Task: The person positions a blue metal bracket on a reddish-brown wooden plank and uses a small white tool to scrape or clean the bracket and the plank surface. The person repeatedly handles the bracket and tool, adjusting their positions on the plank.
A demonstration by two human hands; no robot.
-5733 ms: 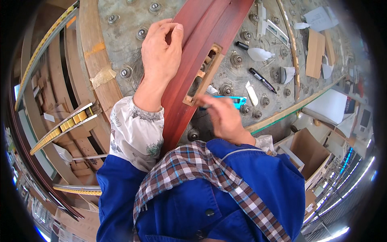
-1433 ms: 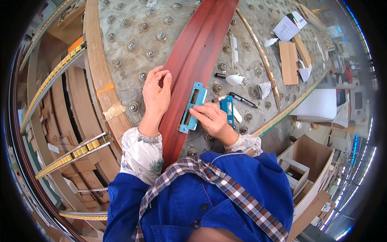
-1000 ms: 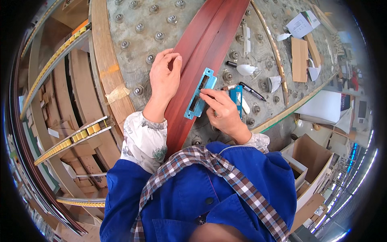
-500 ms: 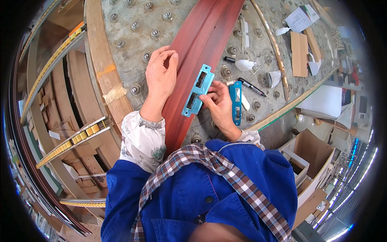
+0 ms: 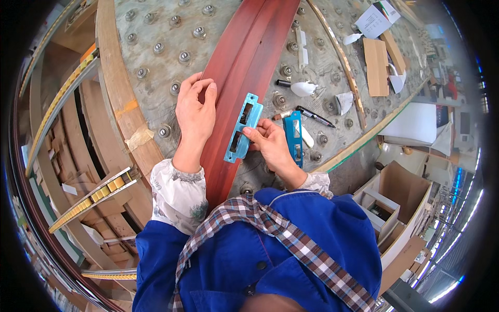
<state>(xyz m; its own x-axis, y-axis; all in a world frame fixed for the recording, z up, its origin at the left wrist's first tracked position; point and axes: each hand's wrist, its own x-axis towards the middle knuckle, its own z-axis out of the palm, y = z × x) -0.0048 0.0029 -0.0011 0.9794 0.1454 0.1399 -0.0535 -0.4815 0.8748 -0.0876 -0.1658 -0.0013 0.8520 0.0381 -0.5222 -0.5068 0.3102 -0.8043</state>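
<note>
My right hand (image 5: 275, 147) grips a light-blue metal strike plate (image 5: 240, 131) with two rectangular cutouts, thumb on its face. The plate is tilted over the right part of a long reddish-brown wood-grain board (image 5: 244, 67). My left hand (image 5: 196, 115) is at the board's left edge, its fingers curled and thumb near the index finger; whatever it pinches, if anything, is too small to make out. A second blue strike plate (image 5: 294, 136) lies just right of my right hand, next to a black marker (image 5: 316, 116) and a white oblong piece (image 5: 307, 139).
The board lies on a metal table (image 5: 156, 78) studded with ball rollers. To the right are a white bottle (image 5: 304, 89), a wooden strip (image 5: 338, 57), cardboard pieces (image 5: 375, 67) and a printed box (image 5: 375, 22). An open carton (image 5: 410, 179) stands lower right; roller rails (image 5: 96, 195) are on the left.
The strike plate and both hands have shifted slightly left and down in the picture, along with the whole scene. My right thumb now lies further onto the plate's face.
</note>
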